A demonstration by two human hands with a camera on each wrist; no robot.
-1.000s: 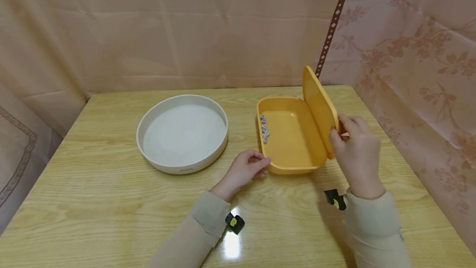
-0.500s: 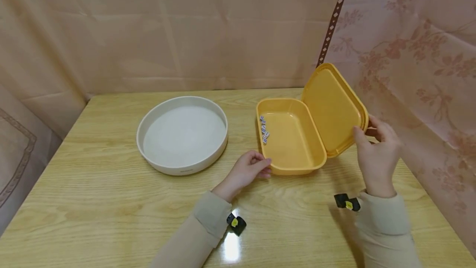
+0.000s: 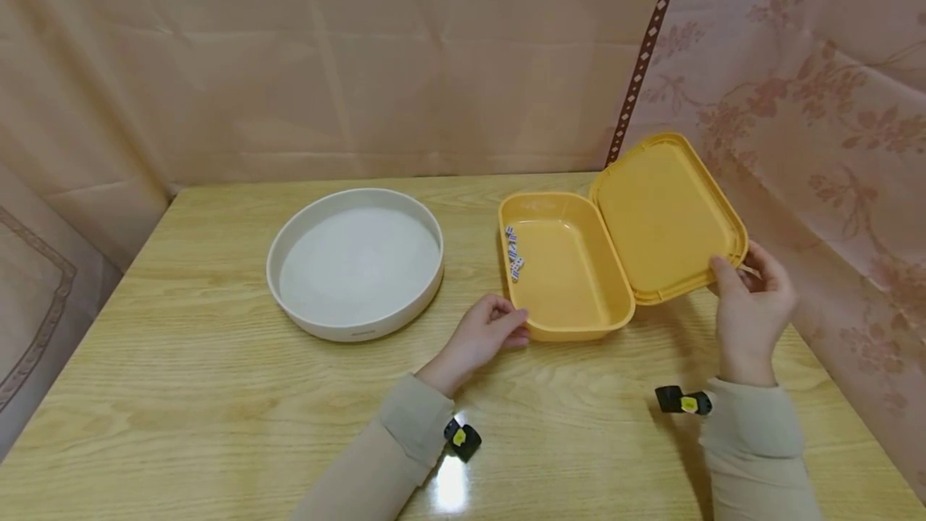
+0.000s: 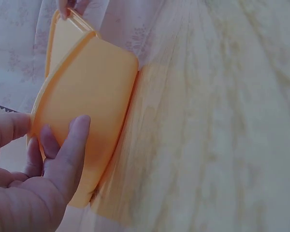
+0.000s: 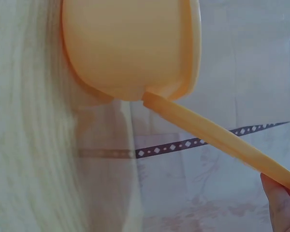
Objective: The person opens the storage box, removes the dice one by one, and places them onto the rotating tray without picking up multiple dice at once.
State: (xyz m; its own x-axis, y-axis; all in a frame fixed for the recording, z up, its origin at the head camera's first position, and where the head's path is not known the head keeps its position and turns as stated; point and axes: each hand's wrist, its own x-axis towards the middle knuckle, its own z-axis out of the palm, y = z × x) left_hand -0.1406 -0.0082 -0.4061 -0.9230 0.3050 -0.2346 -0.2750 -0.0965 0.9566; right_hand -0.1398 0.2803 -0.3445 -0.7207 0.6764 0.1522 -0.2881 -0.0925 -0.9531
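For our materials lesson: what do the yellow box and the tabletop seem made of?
Yellow box: probably semi-glossy plastic; evenly coloured, smoothly rounded, with a soft highlight inside.
Tabletop: glossy wood or wood-look laminate; grain lines and a bright reflection show.

The box (image 3: 571, 272) lies free from above, tilted lid (image 3: 665, 215) blocking right.

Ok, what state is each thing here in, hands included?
Yellow box: open, right way up
Yellow lid: open, tilted
Dice: inside the box, grouped along its left wall
White round tray: lying flat, open side up
Left hand: touching the box's near left corner
Right hand: gripping the lid
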